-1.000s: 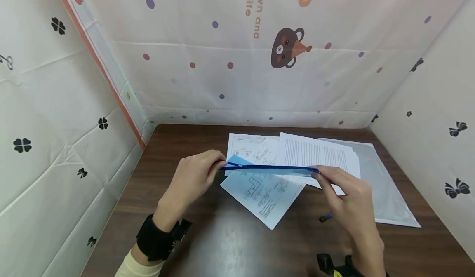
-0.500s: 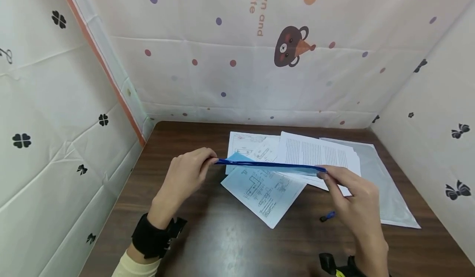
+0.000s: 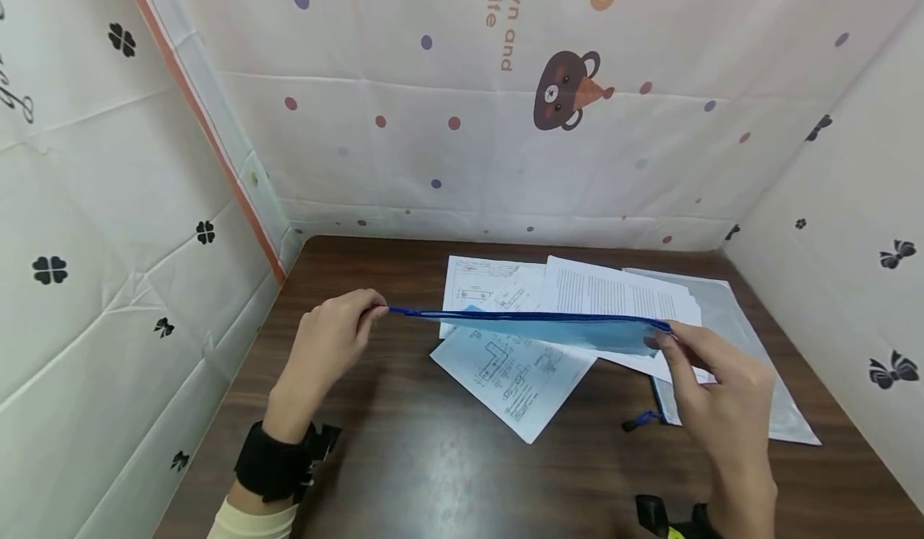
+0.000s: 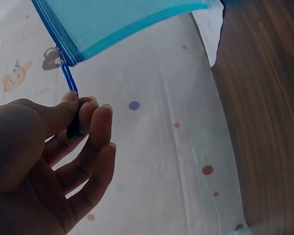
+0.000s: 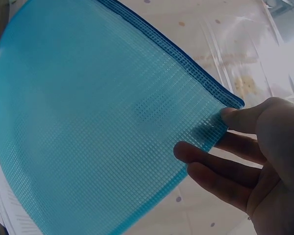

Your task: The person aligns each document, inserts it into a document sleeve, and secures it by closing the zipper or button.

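A translucent blue mesh zipper pouch [image 3: 577, 332] is held up over the papers, its dark blue zipper edge stretched nearly level between both hands. My left hand [image 3: 328, 334] pinches a thin blue zipper pull [image 4: 68, 78] between thumb and index finger. In the left wrist view the slider sits at the pouch's corner, and the other fingers are loosely bent. My right hand [image 3: 722, 382] grips the opposite top corner, the thumb on one face and fingers at the side edge. The mesh grid of the pouch [image 5: 103, 112] fills much of the right wrist view.
Below the pouch lie a printed drawing sheet [image 3: 523, 395], another drawing [image 3: 465, 274] and a stack of text pages [image 3: 613, 290]. A pale translucent folder [image 3: 783, 411] lies at the right. A small black-and-blue pull [image 3: 638, 421] rests near the right hand. Patterned cloth walls surround the brown table.
My hands have moved apart, left hand leftward and right hand rightward. The zipper edge, slightly parted near the left hand before, is now straighter and spans more of the view.
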The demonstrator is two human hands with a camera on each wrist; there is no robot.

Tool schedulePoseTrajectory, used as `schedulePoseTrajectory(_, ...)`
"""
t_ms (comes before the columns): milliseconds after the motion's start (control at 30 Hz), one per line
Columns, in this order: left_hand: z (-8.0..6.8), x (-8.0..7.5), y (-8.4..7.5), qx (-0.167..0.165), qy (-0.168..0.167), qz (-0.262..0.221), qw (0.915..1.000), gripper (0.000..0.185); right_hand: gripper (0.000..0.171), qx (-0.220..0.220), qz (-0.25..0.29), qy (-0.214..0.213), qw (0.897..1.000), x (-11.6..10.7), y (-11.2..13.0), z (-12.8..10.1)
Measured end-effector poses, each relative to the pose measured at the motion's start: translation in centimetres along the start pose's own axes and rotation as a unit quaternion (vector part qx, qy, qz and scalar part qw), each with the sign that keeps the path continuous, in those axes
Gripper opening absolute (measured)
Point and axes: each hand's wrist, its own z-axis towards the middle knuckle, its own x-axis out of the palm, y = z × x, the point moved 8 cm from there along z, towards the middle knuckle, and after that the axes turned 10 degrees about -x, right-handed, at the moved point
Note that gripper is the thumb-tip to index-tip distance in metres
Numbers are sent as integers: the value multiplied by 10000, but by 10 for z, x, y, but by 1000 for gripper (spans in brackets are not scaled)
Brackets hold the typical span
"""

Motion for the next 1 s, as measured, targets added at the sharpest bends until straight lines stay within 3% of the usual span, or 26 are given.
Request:
schedulePoseTrajectory(200, -3, -3, 19, -413, 64, 4, 9991, 13, 25, 50, 123, -51, 9999, 0, -2, -3)
schedulePoseTrajectory(367, -4, 7, 21, -495, 628, -11, 9968, 16, 27, 78, 133, -31, 9999, 3, -3, -5)
schedulePoseTrajectory(500, -8, 15, 24, -818, 1134, 111, 9901, 17, 26, 97, 177, -15, 9998, 6, -3, -5)
schedulePoseTrajectory(600, -9, 14, 22, -895, 1185, 263, 9886, 23, 23, 97, 247, 53, 9996, 11, -2, -3)
schedulePoseTrajectory(667, -9, 11, 11, -724, 952, 289, 9924, 26, 21, 80, 308, 114, 9994, 15, -1, -2)
schedulePoseTrajectory(767, -11, 15, -22, -176, 751, 113, 9970, 33, 21, 69, 373, 201, 9991, 20, 0, 0)
schedulePoseTrajectory(900, -20, 37, -73, 610, 1326, -105, 9892, 45, 22, 106, 452, 325, 9984, 28, 1, 1)
schedulePoseTrajectory(1000, -28, 53, -96, 1047, 1565, 137, 9820, 48, 21, 145, 527, 395, 9977, 33, 2, 3)
